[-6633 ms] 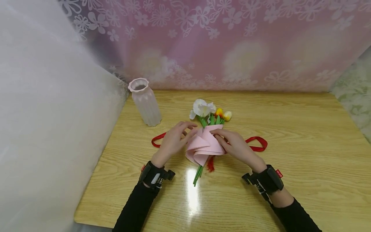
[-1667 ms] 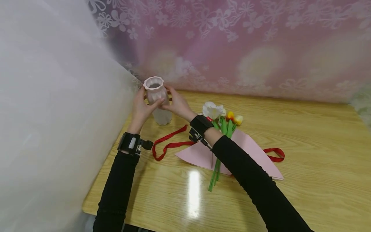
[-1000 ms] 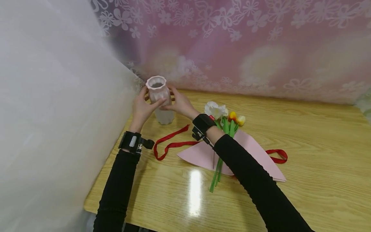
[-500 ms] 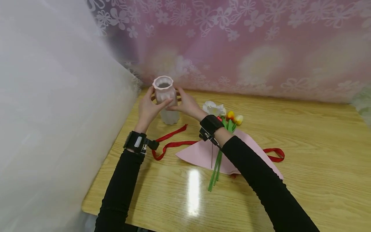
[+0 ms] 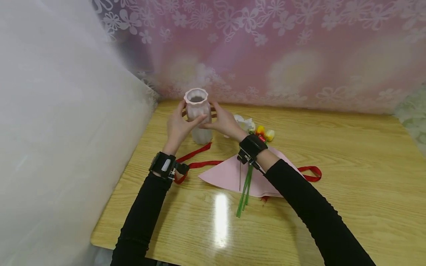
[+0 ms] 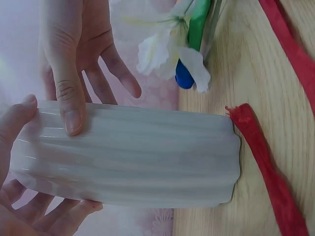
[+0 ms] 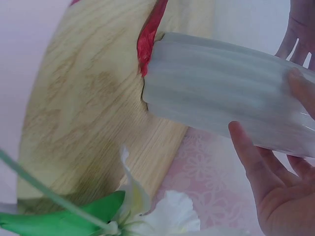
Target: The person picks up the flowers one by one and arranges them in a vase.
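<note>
A pale, ribbed vase (image 5: 202, 136) with a scalloped rim stands upright at the back left of the table. My left hand (image 5: 178, 127) grips its left side, thumb across the front. From the other side my right hand (image 5: 226, 123) holds it, its thumb also on the front. In the left wrist view the ribbed wall of the vase (image 6: 157, 152) lies between both hands, and its foot is right at the wood. The fingers behind the vase are partly hidden in the head view.
Right of the vase, green stems (image 5: 245, 190) with white and yellow-orange flowers (image 5: 260, 130) lie on pink paper (image 5: 219, 177), partly under my right forearm. Red ribbon (image 5: 206, 164) runs out left, one end by the vase's foot; a loop (image 5: 314, 173) shows right. Behind hangs a pink floral backdrop (image 5: 239, 66).
Over the last second the vase has moved right with both hands, closer to the flowers. Earliest, both hands were on the pink paper folded around the stems; it now lies spread.
</note>
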A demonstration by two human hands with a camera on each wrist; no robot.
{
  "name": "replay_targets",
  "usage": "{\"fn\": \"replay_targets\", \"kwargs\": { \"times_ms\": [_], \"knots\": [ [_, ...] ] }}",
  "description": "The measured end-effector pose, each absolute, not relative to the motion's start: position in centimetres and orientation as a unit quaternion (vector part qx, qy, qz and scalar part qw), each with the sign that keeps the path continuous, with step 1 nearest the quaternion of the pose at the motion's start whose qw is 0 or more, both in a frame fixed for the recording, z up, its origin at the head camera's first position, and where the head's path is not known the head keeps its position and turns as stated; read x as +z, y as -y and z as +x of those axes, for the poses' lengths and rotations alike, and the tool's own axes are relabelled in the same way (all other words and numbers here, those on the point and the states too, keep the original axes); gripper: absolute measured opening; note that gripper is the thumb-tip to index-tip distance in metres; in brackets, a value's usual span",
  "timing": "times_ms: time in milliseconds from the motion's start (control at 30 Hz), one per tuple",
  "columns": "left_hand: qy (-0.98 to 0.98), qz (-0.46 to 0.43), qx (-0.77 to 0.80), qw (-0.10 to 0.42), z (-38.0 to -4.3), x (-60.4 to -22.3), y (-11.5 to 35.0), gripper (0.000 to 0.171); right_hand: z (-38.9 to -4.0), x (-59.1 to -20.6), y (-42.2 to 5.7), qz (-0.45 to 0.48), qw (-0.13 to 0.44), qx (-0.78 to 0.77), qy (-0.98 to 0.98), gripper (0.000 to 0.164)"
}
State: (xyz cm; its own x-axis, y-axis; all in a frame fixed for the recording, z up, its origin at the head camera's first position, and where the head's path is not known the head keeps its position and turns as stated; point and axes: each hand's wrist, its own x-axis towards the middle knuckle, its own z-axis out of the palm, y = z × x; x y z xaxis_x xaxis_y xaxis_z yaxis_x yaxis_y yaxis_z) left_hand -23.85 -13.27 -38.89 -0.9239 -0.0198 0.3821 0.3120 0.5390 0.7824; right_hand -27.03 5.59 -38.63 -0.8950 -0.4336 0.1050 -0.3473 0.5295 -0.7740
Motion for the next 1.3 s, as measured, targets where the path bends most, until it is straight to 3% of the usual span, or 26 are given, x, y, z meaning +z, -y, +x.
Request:
{"fn": "replay_targets", "kwargs": {
  "times_ms": [400,1300],
  "knots": [
    [0.853,-0.117,-0.48,0.171,-22.5,-38.9,11.5,0.075,-25.0,-38.5,-7.6,-0.219,0.038,-0.443,-0.869,0.092],
    [0.85,-0.117,-0.473,0.201,-19.7,-39.1,8.8,0.074,-22.4,-38.7,-10.5,-0.233,0.043,-0.444,-0.864,0.093]
  ]
}}
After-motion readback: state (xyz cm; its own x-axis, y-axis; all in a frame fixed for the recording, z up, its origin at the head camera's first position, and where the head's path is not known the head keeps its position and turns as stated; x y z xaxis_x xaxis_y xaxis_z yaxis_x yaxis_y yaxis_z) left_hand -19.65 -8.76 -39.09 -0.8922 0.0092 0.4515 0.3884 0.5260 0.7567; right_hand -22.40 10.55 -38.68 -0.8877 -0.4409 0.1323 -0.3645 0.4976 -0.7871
